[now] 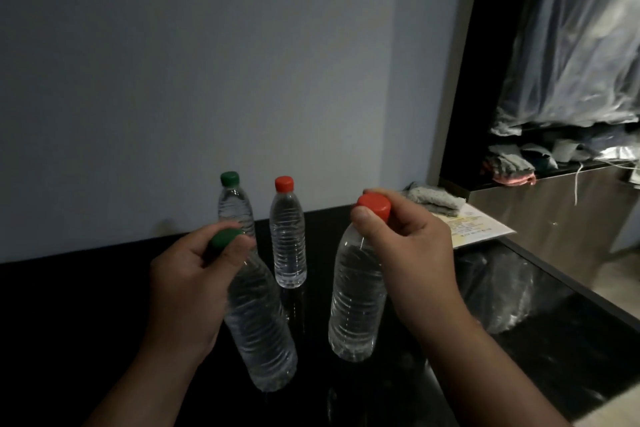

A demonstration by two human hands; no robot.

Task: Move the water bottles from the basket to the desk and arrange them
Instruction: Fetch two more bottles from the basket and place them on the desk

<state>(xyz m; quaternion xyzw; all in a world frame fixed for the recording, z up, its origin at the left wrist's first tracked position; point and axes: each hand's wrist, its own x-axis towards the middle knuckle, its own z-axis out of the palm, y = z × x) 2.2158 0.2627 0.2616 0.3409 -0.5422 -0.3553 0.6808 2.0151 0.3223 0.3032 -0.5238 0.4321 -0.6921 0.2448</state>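
The left hand [187, 281] has its thumb and curled fingers pinched round the green screw cap [225, 238] of a clear ribbed plastic water bottle [259, 322]. That bottle is tilted, with its base swung toward 5 o'clock from the hand. The right hand [415, 253] also pinches, thumb in front and fingers behind, at the red screw cap [375, 206] of a second clear ribbed plastic bottle [356, 298]. This one is close to upright, its body reaching toward 7 o'clock from the hand. Both held bottles are over the glossy black desk [69, 322], near each other but apart. Whether either base touches the desktop cannot be told.

Two more bottles stand upright on the desk close to the wall. A green-capped clear bottle [236, 210] is at 1 o'clock from the left hand, its lower part hidden behind that hand's fingers. A red-capped clear bottle [288, 246] stands just beside it on its 3 o'clock side, not touching.

Behind them rises a plain grey-blue wall [173, 62]. At 1 o'clock from the right hand a folded grey cloth [434, 199] lies at the desk's far corner, beside a pale printed paper sheet [478, 227]. Farther out toward 2 o'clock, folded clothes [512, 166] sit on a dark shelf under crinkled clear plastic sheeting [571, 45].
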